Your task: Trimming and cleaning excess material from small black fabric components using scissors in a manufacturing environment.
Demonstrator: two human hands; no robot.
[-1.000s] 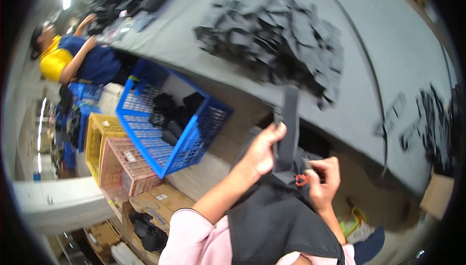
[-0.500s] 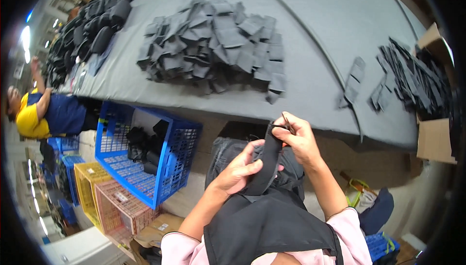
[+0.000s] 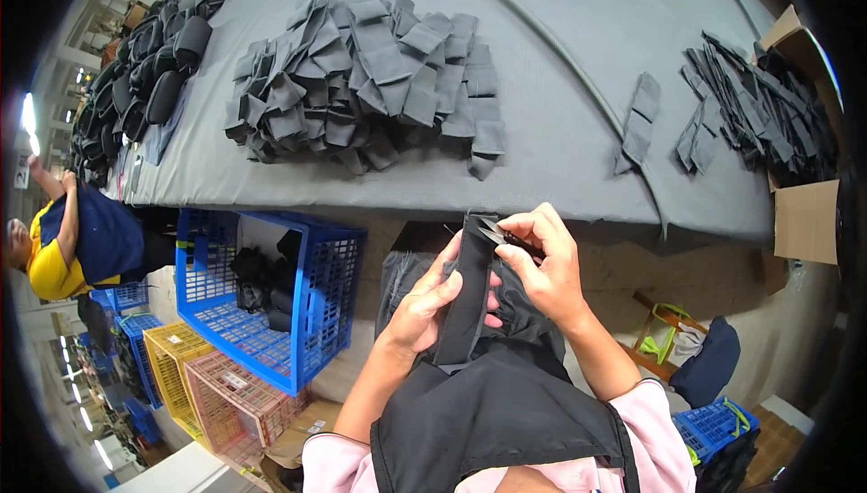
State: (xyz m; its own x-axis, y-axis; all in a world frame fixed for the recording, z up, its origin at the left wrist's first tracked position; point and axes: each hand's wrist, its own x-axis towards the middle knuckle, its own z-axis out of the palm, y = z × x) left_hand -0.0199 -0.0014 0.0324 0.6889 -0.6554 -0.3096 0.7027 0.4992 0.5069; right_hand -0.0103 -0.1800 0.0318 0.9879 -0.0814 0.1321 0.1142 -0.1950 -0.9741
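Observation:
A black fabric strip (image 3: pixel 464 290) runs lengthwise in front of me, its far end just short of the table edge. My left hand (image 3: pixel 428 302) grips the strip along its side, thumb on top and fingertips showing past its right edge. Small metal thread snips (image 3: pixel 493 231) are held in my right hand (image 3: pixel 545 258), with their blades at the strip's upper right corner. A loose thread (image 3: pixel 449 229) sticks out by the strip's far left edge. Below the strip, the black apron (image 3: pixel 506 403) covers my lap.
The grey-covered table (image 3: pixel 560 150) carries a heap of dark fabric pieces (image 3: pixel 370 78), black padded items (image 3: pixel 167 69) and more strips (image 3: pixel 754 114) by a cardboard box (image 3: pixel 806 222). A blue crate (image 3: pixel 298 312) holds black items at left. Another person (image 3: pixel 81 231) stands beyond it.
My right hand has turned so that the snips' blades now point at the strip's end. The strip stands straighter and has moved slightly left, along with my left hand.

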